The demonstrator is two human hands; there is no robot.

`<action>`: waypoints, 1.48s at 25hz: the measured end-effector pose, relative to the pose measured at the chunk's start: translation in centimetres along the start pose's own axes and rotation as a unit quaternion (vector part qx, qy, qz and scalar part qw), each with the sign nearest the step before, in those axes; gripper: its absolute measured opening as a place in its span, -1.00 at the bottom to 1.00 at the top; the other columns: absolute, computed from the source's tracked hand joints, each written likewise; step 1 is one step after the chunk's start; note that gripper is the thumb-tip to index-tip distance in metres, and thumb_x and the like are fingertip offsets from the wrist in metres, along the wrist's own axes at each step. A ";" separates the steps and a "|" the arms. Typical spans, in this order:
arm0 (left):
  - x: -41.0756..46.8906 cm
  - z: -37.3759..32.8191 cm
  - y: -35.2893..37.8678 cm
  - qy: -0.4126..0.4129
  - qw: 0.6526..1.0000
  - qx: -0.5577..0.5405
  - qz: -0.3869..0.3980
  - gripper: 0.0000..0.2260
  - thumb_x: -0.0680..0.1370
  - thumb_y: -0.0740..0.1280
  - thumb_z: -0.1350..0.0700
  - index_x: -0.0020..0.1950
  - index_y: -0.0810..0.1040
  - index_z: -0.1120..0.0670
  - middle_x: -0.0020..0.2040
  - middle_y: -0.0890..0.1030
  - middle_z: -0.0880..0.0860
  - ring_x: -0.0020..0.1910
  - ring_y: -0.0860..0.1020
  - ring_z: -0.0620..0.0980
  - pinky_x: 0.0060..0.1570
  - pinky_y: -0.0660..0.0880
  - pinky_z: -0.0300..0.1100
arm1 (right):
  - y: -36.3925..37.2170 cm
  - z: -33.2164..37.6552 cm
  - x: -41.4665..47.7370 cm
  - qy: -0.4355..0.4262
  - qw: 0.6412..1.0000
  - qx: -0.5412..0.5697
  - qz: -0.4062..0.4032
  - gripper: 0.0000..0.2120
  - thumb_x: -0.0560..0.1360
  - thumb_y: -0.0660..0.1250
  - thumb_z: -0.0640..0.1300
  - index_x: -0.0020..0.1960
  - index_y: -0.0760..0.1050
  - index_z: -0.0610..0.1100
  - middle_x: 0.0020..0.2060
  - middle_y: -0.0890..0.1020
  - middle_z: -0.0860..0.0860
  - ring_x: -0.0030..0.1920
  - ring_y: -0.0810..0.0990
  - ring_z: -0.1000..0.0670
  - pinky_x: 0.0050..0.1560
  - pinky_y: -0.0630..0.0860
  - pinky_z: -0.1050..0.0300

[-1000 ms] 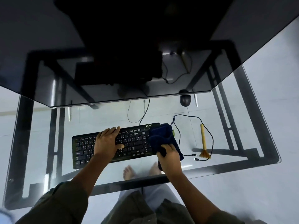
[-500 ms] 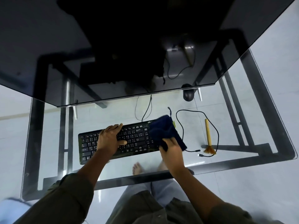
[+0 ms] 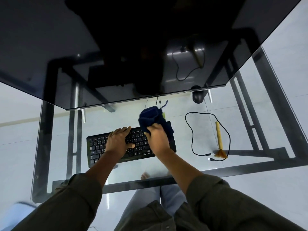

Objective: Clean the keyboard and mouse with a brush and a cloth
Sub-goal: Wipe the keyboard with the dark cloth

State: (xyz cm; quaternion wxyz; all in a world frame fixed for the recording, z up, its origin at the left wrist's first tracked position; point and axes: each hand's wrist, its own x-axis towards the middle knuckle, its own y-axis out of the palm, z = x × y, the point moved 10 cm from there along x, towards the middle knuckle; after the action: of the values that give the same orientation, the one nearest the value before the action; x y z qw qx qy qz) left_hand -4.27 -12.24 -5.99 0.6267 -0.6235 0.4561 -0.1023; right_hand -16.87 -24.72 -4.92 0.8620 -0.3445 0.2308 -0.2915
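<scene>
The one keyboard (image 3: 116,145) lies flat on the glass desk (image 3: 183,165), right in front of me, its right end covered by the one cloth (image 3: 150,118) — dark blue and bunched. Half a second ago that cloth sat spread over the keyboard's right end with my right hand (image 3: 158,139) behind it; now I have swept it up and toward the middle, so it bulges past the keyboard's far edge and my right hand lies over the keys, fingers closed around the cloth's near fold. My left hand (image 3: 119,142) has stayed where it was, flat on the middle keys, fingers stretched out and gripping nothing. To the right, well apart from the keyboard, lies the one brush (image 3: 219,137), wooden handle pointing away from me and orange bristles toward me, untouched. One black cable (image 3: 193,140) loops around it, its plug ends lying just beside the bristles. One dark mouse (image 3: 197,95) sits farther off, at the edge of the dark raised shelf (image 3: 50,47). Counted: two hands, one of everything else.
</scene>
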 end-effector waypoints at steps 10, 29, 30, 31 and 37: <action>0.0 0.0 0.1 0.011 1.000 -0.005 -0.001 -0.20 0.41 0.50 -0.15 0.58 0.26 -0.05 0.53 0.38 0.01 0.53 0.29 0.06 0.53 0.18 0.04 | -4.1 -4.0 -0.2 0.078 0.994 -0.009 -0.070 -0.88 0.55 0.37 -0.21 0.04 0.63 -0.22 0.02 0.63 -0.13 0.03 0.59 -0.11 0.04 0.47 0.16; 1.7 0.6 -0.3 0.118 0.992 0.051 0.001 -0.36 0.44 0.42 -0.30 0.37 0.33 0.00 0.33 0.44 0.13 0.33 0.35 0.16 0.26 0.33 0.09 | 5.3 1.2 -12.3 0.327 0.907 0.126 -0.232 -0.69 0.60 0.31 -0.19 0.32 0.50 -0.22 0.19 0.55 -0.13 0.14 0.56 -0.10 0.17 0.39 0.22; 1.7 0.6 -0.3 0.125 0.991 0.053 -0.001 -0.36 0.44 0.42 -0.30 0.37 0.34 0.01 0.33 0.44 0.14 0.33 0.35 0.16 0.25 0.34 0.09 | 6.4 2.4 -12.6 0.324 0.907 0.137 -0.230 -0.69 0.60 0.31 -0.19 0.32 0.50 -0.21 0.19 0.55 -0.12 0.14 0.56 -0.08 0.17 0.38 0.25; 1.7 0.6 -0.2 0.132 0.990 0.053 -0.002 -0.36 0.44 0.41 -0.30 0.37 0.34 0.01 0.33 0.44 0.14 0.33 0.35 0.17 0.24 0.34 0.10 | 6.5 2.7 -12.8 0.317 0.909 0.138 -0.234 -0.70 0.60 0.32 -0.19 0.32 0.50 -0.21 0.19 0.56 -0.12 0.14 0.55 -0.07 0.18 0.38 0.26; 2.1 -0.4 0.1 0.158 0.986 0.047 0.000 -0.32 0.43 0.42 -0.32 0.38 0.34 0.03 0.34 0.43 0.16 0.34 0.35 0.19 0.25 0.35 0.13 | -2.8 -5.6 -14.0 0.419 0.821 0.136 -0.364 -0.71 0.61 0.28 -0.20 0.30 0.49 -0.26 0.22 0.56 -0.21 0.20 0.54 -0.18 0.18 0.33 0.19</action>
State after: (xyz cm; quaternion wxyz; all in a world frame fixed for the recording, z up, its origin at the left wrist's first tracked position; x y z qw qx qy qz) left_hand -3.38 -13.93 -6.93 0.5754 -0.5692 0.5440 -0.2213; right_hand -31.32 -19.66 -3.79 0.5514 -0.1277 0.3853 -0.7289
